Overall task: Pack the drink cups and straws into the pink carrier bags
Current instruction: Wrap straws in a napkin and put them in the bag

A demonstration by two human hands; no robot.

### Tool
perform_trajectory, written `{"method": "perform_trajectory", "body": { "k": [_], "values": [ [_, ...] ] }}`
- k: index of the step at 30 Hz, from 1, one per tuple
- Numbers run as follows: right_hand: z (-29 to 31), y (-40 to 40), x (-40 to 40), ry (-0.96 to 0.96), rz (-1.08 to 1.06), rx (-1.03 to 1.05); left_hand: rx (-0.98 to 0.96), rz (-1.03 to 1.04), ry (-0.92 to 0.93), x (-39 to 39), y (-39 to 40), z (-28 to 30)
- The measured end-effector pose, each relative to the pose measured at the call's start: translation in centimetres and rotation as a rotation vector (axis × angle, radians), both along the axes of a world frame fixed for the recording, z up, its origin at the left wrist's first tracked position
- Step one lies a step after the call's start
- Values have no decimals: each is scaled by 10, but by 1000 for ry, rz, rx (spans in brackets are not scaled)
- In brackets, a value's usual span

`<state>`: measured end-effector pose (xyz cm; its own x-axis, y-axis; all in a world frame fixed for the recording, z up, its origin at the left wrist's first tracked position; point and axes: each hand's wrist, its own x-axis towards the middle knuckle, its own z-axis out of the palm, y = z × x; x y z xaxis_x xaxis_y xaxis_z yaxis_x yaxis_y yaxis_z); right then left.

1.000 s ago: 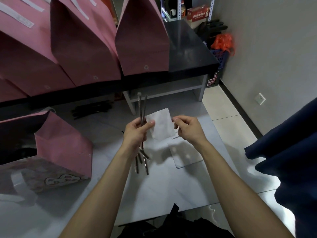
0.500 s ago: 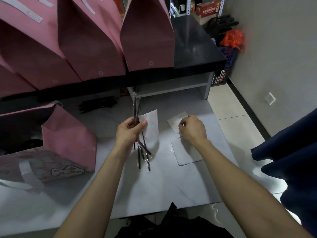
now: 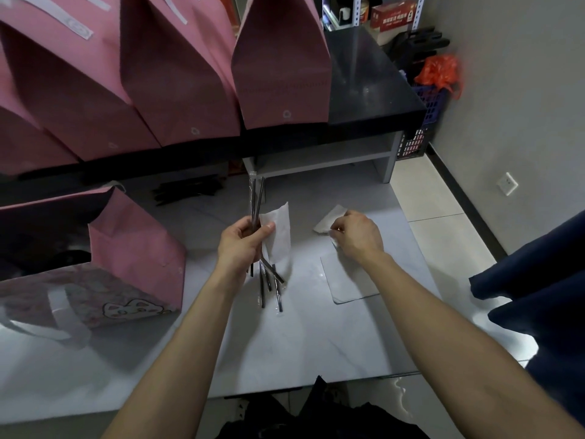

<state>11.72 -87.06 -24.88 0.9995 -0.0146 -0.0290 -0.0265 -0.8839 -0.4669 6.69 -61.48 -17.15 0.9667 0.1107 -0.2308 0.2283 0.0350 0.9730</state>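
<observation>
Since a second ago your right hand [image 3: 356, 236] has dropped to the counter [image 3: 316, 337], its fingers pinching a white napkin [image 3: 329, 220]. Your left hand [image 3: 242, 243], left of it, stays clamped on the straws [image 3: 257, 198] and another napkin.

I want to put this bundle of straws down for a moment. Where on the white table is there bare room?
The near strip of the white marble table, between the two forearms, is bare. So is the patch behind the left hand, toward the grey shelf. It is crowded by the open pink carrier bag and the clear flat sleeve under the right hand.
</observation>
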Motion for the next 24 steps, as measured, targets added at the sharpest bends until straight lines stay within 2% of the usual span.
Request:
{"method": "perform_trajectory", "body": {
  "k": [8,12,14,18,21,24],
  "values": [
    [12,-10,4,-85,-120,460,-3,-28,-30,5,-1,1],
    [16,-12,3,20,-269,880,22,-111,-35,11,3,-2],
    [18,-13,0,79,-270,1003,-19,-202,-54,13,6,-1],
    [24,-13,-7,106,-183,1057,-11,-343,-77,16,7,7],
    [32,-10,-9,46,-179,996,11,-357,-88,17,5,11],
    [44,-8,-10,-13,-187,1033,-13,-361,-106,17,5,13]
  ]
}}
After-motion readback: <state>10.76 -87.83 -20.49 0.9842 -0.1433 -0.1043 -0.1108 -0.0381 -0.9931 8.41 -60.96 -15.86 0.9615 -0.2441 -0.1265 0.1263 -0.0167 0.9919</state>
